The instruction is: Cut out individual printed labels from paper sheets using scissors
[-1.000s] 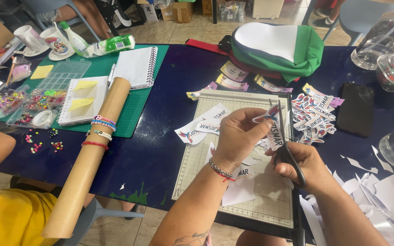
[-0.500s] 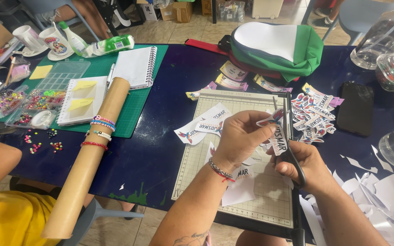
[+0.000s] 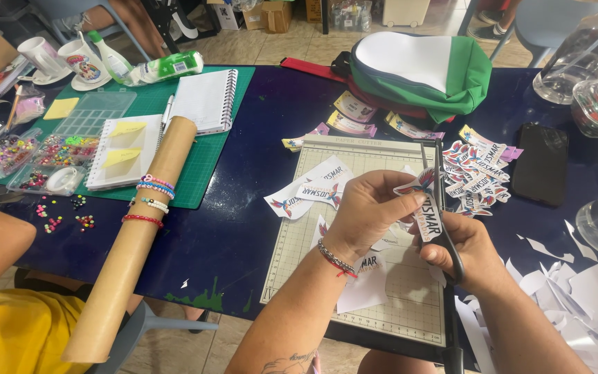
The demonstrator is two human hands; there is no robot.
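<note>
Glossy printed paper sticker strip pinched by fingers of the left hand above a cream gridded paper-cutter board, black-handled scissors gripped by curled fingers of the right hand, white offcuts scattered on the dark blue tabletop, tan cardboard tube ringed with bead bracelets, tiled floor beyond.

The left hand pinches a printed sticker above the paper cutter, while the right hand works black scissors against it. Cut stickers pile at one o'clock beside a phone. A cardboard tube with bracelets lies at nine o'clock on the worktop.
</note>
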